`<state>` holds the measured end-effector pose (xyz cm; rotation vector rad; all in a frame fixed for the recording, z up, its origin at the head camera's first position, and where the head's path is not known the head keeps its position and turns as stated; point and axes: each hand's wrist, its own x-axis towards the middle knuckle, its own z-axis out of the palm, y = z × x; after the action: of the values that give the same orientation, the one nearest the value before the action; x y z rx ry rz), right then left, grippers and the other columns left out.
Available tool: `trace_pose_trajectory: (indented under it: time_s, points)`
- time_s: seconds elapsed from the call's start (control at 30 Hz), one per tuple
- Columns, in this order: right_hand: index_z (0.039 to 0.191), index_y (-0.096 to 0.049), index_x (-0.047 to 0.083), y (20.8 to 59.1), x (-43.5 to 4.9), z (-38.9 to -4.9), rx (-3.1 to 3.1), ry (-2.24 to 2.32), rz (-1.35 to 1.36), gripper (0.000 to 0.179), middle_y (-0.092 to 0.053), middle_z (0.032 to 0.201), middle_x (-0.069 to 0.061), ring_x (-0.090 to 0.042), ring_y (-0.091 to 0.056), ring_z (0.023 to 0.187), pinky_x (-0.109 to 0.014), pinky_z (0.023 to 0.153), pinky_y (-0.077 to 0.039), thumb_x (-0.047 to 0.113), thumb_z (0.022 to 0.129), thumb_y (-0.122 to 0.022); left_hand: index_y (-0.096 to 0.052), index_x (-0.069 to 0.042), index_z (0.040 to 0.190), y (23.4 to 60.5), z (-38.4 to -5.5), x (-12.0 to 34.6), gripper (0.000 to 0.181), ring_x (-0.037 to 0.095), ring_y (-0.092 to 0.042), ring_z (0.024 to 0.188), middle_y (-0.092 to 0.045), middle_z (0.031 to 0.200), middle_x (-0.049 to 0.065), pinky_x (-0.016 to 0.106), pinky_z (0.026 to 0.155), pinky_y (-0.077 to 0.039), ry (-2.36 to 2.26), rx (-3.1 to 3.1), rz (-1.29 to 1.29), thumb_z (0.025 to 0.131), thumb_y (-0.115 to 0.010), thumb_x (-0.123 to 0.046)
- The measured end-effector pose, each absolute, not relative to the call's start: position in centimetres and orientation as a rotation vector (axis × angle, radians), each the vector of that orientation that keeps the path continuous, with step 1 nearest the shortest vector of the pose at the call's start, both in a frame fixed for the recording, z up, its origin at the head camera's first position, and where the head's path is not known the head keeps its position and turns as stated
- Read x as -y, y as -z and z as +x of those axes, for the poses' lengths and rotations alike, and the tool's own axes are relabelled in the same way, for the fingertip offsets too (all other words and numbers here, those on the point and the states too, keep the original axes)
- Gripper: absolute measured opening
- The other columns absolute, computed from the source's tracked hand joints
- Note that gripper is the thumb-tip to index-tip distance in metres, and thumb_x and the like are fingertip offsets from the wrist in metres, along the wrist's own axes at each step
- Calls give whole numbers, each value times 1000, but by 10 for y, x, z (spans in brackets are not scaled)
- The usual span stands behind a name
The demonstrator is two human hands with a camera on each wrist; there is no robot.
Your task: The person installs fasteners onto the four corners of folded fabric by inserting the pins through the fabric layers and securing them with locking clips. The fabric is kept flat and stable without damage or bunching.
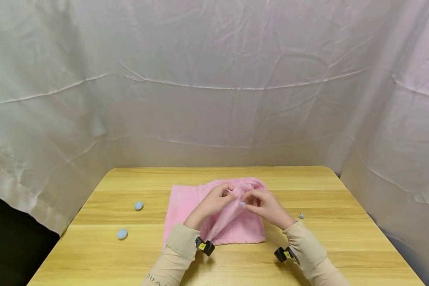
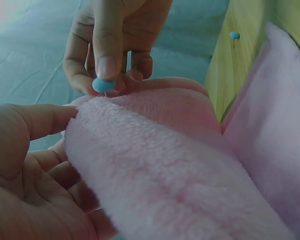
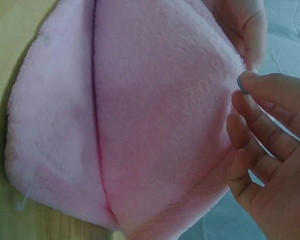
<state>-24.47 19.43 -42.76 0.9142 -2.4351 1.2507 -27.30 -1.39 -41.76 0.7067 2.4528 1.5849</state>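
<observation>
One blue-headed pin [image 2: 104,85] was at the raised edge of the pink cloth [image 1: 250,232], its head pinched btwn thumb & finger of the R hand [image 1: 266,204]. A bit of thin shaft showed above the pile in the L wrist view, pointing at the fabric; can't tell if the tip had gone in. L hand [image 1: 214,200] gripped the same edge just beside it, thumb on top, other fingers beneath. Cloth was approx. mid-counter [image 1: 146,262], part lifted up in a fold btwn the hands, remainder lying flat on the wood. A second pin [image 1: 301,216], also blue-headed, was R of the cloth, nr the R forearm, shaft visible. Well off to the L were two round blue pieces [image 1: 138,205], one farther back, one nearer the person. Small dark cams [image 1: 209,248] w/ yellow labels were on both wrists, by beige sleeves [image 1: 180,242]. Pale creased curtains [image 1: 236,115] hung behind & at the sides.
</observation>
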Motion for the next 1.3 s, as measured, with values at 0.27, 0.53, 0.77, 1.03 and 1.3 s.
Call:
trace_pose_trajectory:
  time_s: [0.27, 0.53, 0.77, 1.03, 1.3]
  points:
    - [110, -59, 7, 430, -192, -247, 2371, -1041, 810, 45, -60, 103, -6, -16, -55, 91, -30, 78, -53, 11, 73, -83, -62, -4, 108, 418, -271, 15, 17, 12, -46, 69, -50, 76, -1, 20, 60, -40, -1589, -2434, 711, 96, -57, -16]
    - [130, -52, 2, 432, -192, -250, 2356, -996, 783, 69, -58, 120, -12, -25, -54, 109, -49, 91, -49, 14, 71, -85, -64, -8, 106, 416, -269, 16, 16, 10, -50, 73, -55, 79, -1, 20, 65, -43, -1548, -2405, 794, 97, -58, -19]
    - [112, -65, 9, 434, -193, -252, 2366, -985, 851, 44, -68, 114, -8, -34, -60, 114, -51, 97, -50, 10, 72, -83, -67, -14, 108, 409, -266, 19, 17, 7, -56, 84, -68, 97, 2, 23, 76, -48, -1421, -2417, 939, 96, -59, -23]
    - [94, -71, 13, 439, -194, -256, 2219, -943, 1011, 29, -74, 90, 2, -16, -70, 86, -42, 97, -50, 2, 69, -82, -67, -14, 112, 394, -259, 35, 19, 11, -61, 88, -68, 104, 5, 27, 74, -55, -1342, -2304, 1025, 97, -58, -18]
    - [93, -71, 7, 443, -194, -258, 2173, -940, 1083, 26, -73, 90, -4, -16, -69, 84, -20, 79, -56, -1, 70, -80, -65, -12, 117, 389, -254, 91, 23, 19, -65, 92, -69, 104, 6, 24, 79, -53, -1148, -2439, 1027, 96, -57, -17]
